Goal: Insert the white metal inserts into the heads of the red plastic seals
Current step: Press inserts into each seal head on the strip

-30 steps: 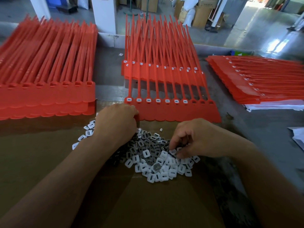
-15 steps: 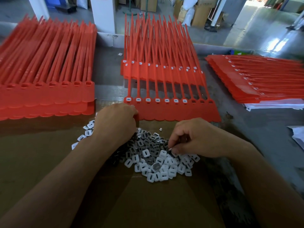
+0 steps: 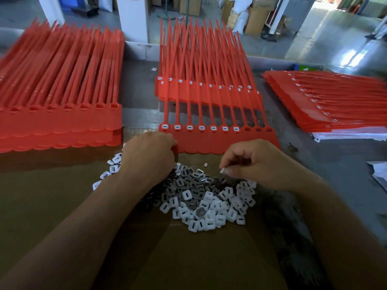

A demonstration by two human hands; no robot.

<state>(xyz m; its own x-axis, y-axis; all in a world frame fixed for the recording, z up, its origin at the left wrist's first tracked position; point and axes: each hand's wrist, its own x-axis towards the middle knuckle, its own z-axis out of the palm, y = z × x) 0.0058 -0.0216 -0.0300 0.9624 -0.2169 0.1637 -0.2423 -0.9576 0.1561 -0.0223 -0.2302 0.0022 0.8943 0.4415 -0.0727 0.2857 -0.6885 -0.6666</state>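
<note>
right hand | lifted off insert pile | now pinching one insert

Daylight comes from beyond and right of the pile of white inserts, leaving blown-out glare on the grey floor. The cardboard around the pile is dim, and the pile's far half is shadowed. Right of it, the stack of red seals is motion-smeared.
</note>
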